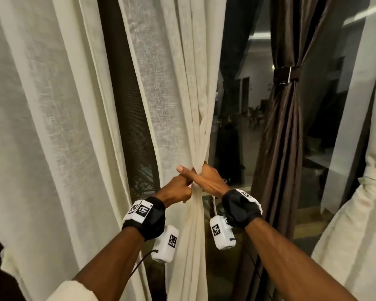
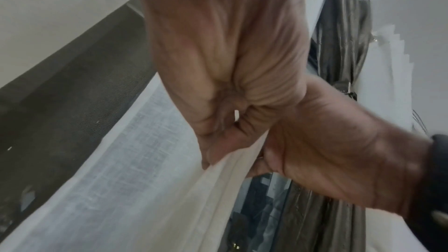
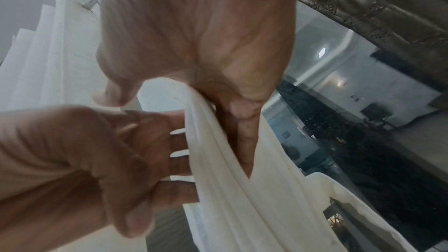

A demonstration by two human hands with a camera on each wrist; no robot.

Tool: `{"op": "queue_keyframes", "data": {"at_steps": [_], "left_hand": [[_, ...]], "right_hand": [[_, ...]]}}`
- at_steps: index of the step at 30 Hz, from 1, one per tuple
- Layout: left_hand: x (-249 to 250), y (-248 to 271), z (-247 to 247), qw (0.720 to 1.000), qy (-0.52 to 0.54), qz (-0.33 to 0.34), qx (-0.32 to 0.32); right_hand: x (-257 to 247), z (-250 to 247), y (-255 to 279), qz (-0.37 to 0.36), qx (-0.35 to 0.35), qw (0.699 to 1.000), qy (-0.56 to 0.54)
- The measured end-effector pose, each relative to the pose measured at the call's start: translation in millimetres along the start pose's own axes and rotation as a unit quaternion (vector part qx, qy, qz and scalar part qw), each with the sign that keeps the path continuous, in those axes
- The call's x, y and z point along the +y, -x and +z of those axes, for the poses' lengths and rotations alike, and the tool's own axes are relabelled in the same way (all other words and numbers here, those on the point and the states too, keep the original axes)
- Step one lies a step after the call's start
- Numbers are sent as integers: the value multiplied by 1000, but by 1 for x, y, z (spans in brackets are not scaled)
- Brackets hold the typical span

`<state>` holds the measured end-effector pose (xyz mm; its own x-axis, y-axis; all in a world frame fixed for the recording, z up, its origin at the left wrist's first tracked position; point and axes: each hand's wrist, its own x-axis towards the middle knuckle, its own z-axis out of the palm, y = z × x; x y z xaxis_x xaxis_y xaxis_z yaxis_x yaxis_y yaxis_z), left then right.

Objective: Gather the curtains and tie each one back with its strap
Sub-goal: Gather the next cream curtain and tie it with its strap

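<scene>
Together, fingers (image 1: 183, 170) around cream curtain (image 1: 199, 137)

I see the sheer curtain (image 1: 178, 88) is cream, with a fine woven texture. The curtain at right (image 1: 284, 131) is dark brown and shiny, and its strap (image 1: 287, 75) is dark brown with a white edge. My wristbands (image 1: 148, 220) are black, and they carry white tags with black square patterns.
</scene>
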<state>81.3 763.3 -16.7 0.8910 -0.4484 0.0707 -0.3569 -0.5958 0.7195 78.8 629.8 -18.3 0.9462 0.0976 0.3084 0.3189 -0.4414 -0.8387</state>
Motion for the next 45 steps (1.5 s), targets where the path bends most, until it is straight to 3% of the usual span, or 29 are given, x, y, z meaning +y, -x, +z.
{"op": "queue_keyframes", "data": {"at_steps": [3, 5, 7, 10, 12, 16, 18, 20, 21, 24, 27, 29, 36, 41, 43, 45], "left_hand": [[-7, 2, -4, 992, 122, -13, 32], [-3, 3, -2, 981, 132, -21, 141], [7, 5, 3, 966, 140, -25, 215], [29, -4, 11, 963, 159, 22, 216], [36, -13, 12, 955, 144, 36, 258], [35, -27, -10, 917, 66, -37, 392], [27, -31, -18, 923, 49, -49, 378], [22, -30, -18, 932, 38, -38, 357], [23, -27, -15, 934, 34, -25, 355], [28, -21, -1, 933, 27, 14, 358], [35, -20, 8, 941, -2, 22, 337], [35, -23, 11, 949, 1, 10, 315], [31, -11, -1, 969, 36, 42, 242], [15, -4, -15, 985, 111, -24, 126], [11, -3, -20, 969, 183, -86, 141], [14, -9, -22, 934, 268, -113, 206]], "right_hand": [[15, 2, -6, 42, 72, 996, 45], [19, 6, -5, 44, 108, 983, 140], [21, 18, 2, -5, 132, 972, 197], [21, 40, 18, -58, 131, 975, 170], [22, 52, 22, -60, 123, 976, 169], [18, 35, 25, -127, 55, 961, 241], [14, 7, 29, -134, 147, 959, 204], [13, -17, 21, -83, 282, 945, 144], [10, -25, 13, -39, 288, 952, 97], [-10, -37, -11, 55, 149, 986, -55], [-31, -26, -36, 25, 57, 995, -81], [-34, -13, -52, 28, 33, 996, -83], [-31, -8, -65, 48, 82, 977, -190], [-27, -7, -63, 21, 156, 983, -99], [-25, -10, -58, 6, 168, 986, -18], [-29, -12, -52, -8, 178, 981, 78]]}}
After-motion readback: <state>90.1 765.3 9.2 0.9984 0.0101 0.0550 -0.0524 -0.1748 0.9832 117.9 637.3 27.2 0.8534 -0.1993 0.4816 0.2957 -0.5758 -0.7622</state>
